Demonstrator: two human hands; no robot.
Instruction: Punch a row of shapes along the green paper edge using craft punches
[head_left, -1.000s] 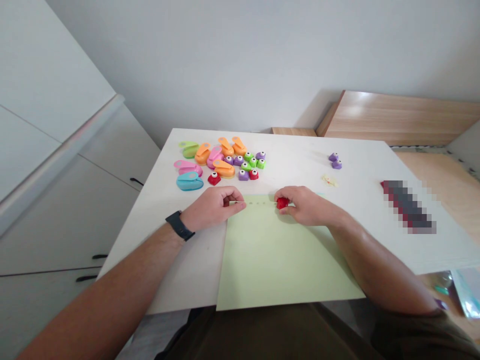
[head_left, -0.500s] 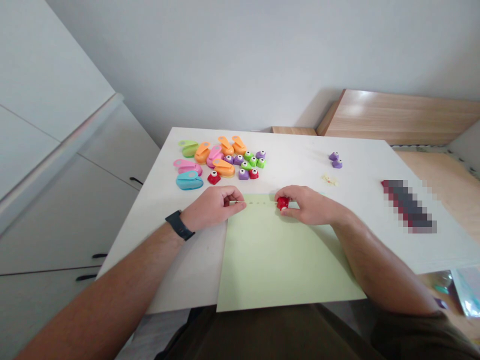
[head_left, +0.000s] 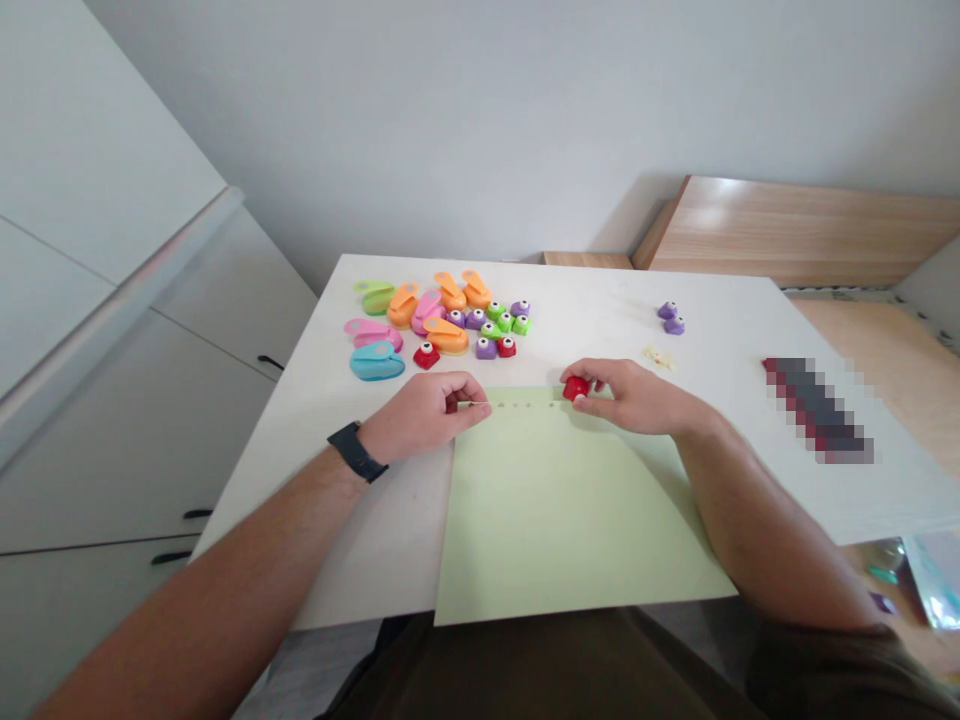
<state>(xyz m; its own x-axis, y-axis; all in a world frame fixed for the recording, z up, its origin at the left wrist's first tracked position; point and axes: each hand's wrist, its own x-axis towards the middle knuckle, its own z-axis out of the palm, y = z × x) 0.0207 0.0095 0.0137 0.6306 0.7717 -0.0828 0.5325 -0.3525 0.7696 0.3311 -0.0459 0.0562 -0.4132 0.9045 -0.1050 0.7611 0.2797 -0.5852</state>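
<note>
A pale green sheet of paper (head_left: 570,510) lies on the white table, with a row of small punched holes along its far edge. At the sheet's far left corner, my left hand (head_left: 442,405) pinches the edge between thumb and fingers. My right hand (head_left: 630,395) grips a small red craft punch (head_left: 576,389) between thumb and fingers. The punch is by the far edge, just right of the last hole that shows; whether it touches the paper I cannot tell.
Large lever punches, among them a blue one (head_left: 377,361), and several small punches stand at the back left. Two purple punches (head_left: 673,318) and some paper scraps (head_left: 658,358) are at the back right. A blurred dark red item (head_left: 817,410) lies farther right.
My right hand has moved the red punch slightly right and away from me, and another hole now shows in the edge. My left hand keeps its pinch.
</note>
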